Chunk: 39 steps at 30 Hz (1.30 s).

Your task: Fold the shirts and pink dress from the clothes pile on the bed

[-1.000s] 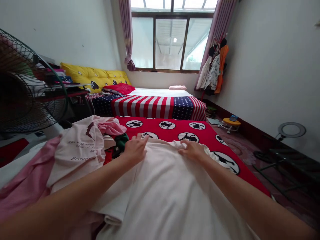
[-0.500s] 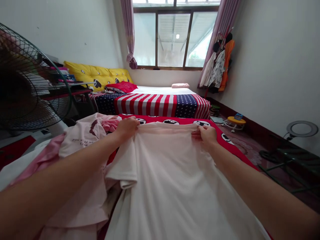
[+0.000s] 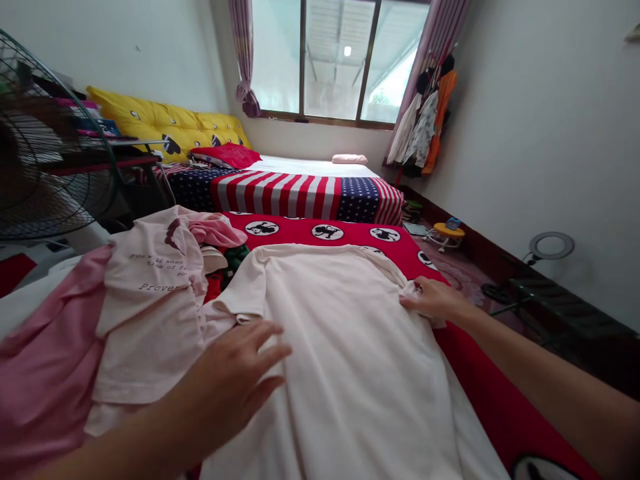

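A white T-shirt (image 3: 345, 347) lies spread on a red cloth (image 3: 295, 228) with round cartoon prints, its collar end away from me. My right hand (image 3: 435, 299) pinches the shirt's right sleeve, which is bunched between thumb and fingers. Over the left side of the shirt hovers my left hand (image 3: 245, 373), fingers apart and holding nothing. The shirt's left sleeve (image 3: 245, 293) lies out to the side, next to a pile of clothes. In that pile, a pale pink printed shirt (image 3: 150, 320) is nearest to my left hand.
A darker pink garment (image 3: 60, 367) lies at the far left, below a fan (image 3: 45, 153). Beyond the red cloth stands a bed with a striped, starred cover (image 3: 280, 193). A yellow stool (image 3: 447, 232) and a ring light (image 3: 551, 245) are at right.
My left hand has let go of the shirt's collar end and come back toward me, opening. My right hand has moved from the shoulder down to the right sleeve. The view has tilted downward.
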{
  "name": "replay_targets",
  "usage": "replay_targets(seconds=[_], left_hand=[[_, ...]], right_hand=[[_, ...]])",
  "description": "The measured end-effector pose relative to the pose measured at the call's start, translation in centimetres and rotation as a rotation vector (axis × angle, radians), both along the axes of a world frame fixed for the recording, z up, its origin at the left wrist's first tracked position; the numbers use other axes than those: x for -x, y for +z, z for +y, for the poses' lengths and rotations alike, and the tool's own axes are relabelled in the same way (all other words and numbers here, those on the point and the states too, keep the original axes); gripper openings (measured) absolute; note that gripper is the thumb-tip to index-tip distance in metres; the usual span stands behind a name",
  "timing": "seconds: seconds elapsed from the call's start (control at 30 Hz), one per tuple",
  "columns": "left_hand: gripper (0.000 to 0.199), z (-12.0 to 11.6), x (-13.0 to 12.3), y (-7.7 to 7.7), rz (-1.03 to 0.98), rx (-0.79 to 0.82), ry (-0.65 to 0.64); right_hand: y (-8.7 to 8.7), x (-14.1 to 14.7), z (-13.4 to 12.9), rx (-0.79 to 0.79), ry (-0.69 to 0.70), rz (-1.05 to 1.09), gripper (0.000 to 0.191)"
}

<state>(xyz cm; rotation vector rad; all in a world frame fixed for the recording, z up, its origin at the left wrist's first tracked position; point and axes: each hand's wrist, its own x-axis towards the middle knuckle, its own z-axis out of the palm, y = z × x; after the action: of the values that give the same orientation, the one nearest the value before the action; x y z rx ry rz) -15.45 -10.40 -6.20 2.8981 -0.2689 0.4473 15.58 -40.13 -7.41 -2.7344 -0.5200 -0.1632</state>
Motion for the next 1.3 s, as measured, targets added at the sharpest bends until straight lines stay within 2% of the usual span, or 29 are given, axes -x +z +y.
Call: replay_targets(seconds=[0.07,0.13,0.2,0.27,0.3,0.37,0.43,0.47,0.5,0.53,0.57,0.6,0.63,0.7,0.77,0.83,0.9,0.97,1.03,1.1,1.17,1.23,1.3], left_hand=[[0.017,-1.2,4.6,-1.3,0.033,0.078,-0.022],[0.011,-1.9,8.0,-2.8,0.055,0.116,-0.033],[0.009,-2.1,10.6,-4.2,0.053,0.139,-0.035],[0.011,-2.3,12.4,-5.3,0.028,0.149,-0.036],[0.017,-2.4,13.2,-5.8,0.011,0.145,-0.043],[0.038,-2.9,14.1,-6.4,-0.004,0.122,-0.046],[0.050,-3.5,14.2,-6.6,0.005,0.113,-0.031],[0.047,-3.9,14.1,-6.5,0.010,0.122,-0.019],[0.041,-4.2,13.7,-6.4,0.012,0.136,-0.011],[0.034,-4.4,13.3,-6.2,0.008,0.156,-0.016],[0.028,-4.5,12.9,-5.9,0.007,0.181,-0.026],[0.026,-4.5,12.4,-5.6,0.016,0.212,-0.036],[0.027,-4.2,11.9,-5.2,0.033,0.254,-0.041],[0.028,-3.2,11.1,-4.1,0.072,0.387,-0.008],[0.025,-1.6,10.5,-2.5,0.106,0.564,0.061],[0.026,0.1,10.4,-0.8,0.152,0.722,0.096],[0.028,1.5,10.8,0.5,0.246,0.780,0.041],[0.030,2.0,11.8,1.0,0.306,0.725,0.001],[0.033,1.8,13.3,0.4,0.271,0.613,0.065],[0.034,1.1,15.0,-1.0,0.185,0.529,0.220],[0.037,0.3,16.3,-2.7,0.141,0.493,0.375],[0.046,-0.5,17.0,-4.0,0.130,0.463,0.512],[0.050,-1.1,16.9,-4.7,0.154,0.386,0.652]], right_hand=[[0.3,-0.2,-0.9,-0.010,0.011,0.070,0.022],[0.9,-0.4,-1.3,-0.064,-0.029,0.007,0.015],[1.6,0.0,-1.4,-0.136,-0.091,-0.112,0.026],[2.4,2.1,-1.5,-0.193,-0.103,-0.189,0.037],[2.7,4.0,-1.6,-0.222,-0.065,-0.186,0.038],[3.4,9.5,-2.0,-0.269,0.103,-0.101,0.031],[3.7,16.4,-2.8,-0.321,0.450,0.109,0.021],[3.7,19.9,-3.3,-0.272,0.603,0.206,0.018],[3.4,23.1,-3.8,-0.166,0.727,0.306,0.022],[3.0,25.9,-4.4,-0.067,0.800,0.326,0.035],[2.4,27.9,-4.9,0.022,0.793,0.297,0.045],[1.7,29.3,-5.4,0.074,0.782,0.257,0.042],[1.0,30.0,-5.9,0.093,0.756,0.223,0.031],[0.2,29.8,-6.5,0.015,0.689,0.204,0.013],[0.5,28.6,-6.9,-0.160,0.595,0.223,0.024],[1.5,27.6,-7.0,-0.303,0.524,0.251,0.030],[2.2,27.4,-7.1,-0.308,0.577,0.329,0.034],[1.9,27.7,-7.6,-0.216,0.663,0.367,0.040],[0.5,27.9,-8.7,-0.130,0.592,0.267,0.039],[-1.7,27.7,-10.3,-0.066,0.371,0.111,0.038],[-3.7,27.2,-11.9,-0.005,0.173,0.022,0.046],[-5.1,26.7,-12.9,0.054,0.085,-0.006,0.047],[-5.7,26.3,-13.1,0.082,0.075,-0.034,0.040]])
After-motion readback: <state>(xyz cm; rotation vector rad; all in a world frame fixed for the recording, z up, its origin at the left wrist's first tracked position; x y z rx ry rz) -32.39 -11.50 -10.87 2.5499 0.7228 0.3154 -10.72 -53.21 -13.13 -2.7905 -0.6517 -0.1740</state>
